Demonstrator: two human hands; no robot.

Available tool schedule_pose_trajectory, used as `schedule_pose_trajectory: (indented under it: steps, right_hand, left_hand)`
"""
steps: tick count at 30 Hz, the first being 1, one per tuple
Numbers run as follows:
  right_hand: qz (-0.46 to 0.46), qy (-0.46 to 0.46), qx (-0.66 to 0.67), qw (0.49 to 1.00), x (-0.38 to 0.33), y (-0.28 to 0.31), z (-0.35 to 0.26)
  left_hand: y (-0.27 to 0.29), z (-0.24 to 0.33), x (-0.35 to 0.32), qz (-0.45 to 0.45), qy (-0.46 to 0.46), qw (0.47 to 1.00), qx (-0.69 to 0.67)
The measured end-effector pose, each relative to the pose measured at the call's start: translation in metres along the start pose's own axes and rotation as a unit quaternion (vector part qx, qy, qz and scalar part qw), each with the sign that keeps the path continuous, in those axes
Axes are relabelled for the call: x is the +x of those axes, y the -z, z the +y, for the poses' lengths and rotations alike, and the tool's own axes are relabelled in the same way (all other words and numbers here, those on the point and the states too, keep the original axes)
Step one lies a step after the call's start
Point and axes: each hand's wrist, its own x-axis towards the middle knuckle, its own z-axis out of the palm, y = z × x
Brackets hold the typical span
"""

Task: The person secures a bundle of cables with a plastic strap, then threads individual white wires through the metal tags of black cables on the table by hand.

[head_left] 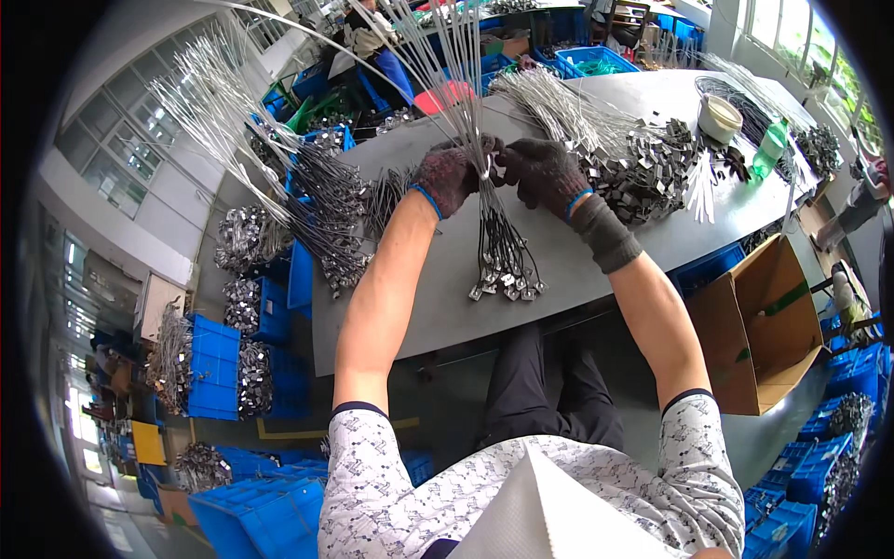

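Observation:
A bundle of thin cables stands out over the table in front of me, its silvery wires fanning away at the far end and its black lengths ending in small metal fittings towards me. My left hand, in a dark knitted glove with a blue cuff edge, is closed around the bundle's left side. A white cable tie circles the bundle between my hands. From the right, my right hand, gloved alike, pinches at the tie; its fingertips partly hide what they grip.
The grey metal table carries a heap of metal clips, loose silvery wires, white strips, a round tub and a green bottle. Cable bundles lie left. An open cardboard box stands right; blue crates surround the table.

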Motion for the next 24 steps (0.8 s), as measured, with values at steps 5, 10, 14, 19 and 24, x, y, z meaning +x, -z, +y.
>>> schedule_pose_trajectory:
  steps: [5,10,14,19,24]
  right_hand:
    - [0.078,0.093,-0.11,0.986,-0.003,-0.005,0.003]
    - [0.007,0.053,-0.039,0.998,-0.019,-0.012,-0.015]
    - [-0.043,0.012,0.172,0.984,-0.023,-0.017,0.007]
    - [-0.085,0.078,0.049,0.992,-0.012,-0.012,0.049]
    - [-0.046,0.406,-0.247,0.879,-0.001,-0.015,0.038]
  left_hand:
    - [0.006,0.008,-0.003,-0.081,-0.04,0.987,0.13]
    - [0.031,0.015,0.006,-0.119,0.159,0.976,-0.088]
    - [0.047,0.008,0.007,-0.108,0.003,0.978,0.177]
    - [0.006,0.029,-0.023,0.006,-0.166,0.862,0.48]
    - [0.004,0.014,-0.025,0.041,-0.344,0.729,0.591]
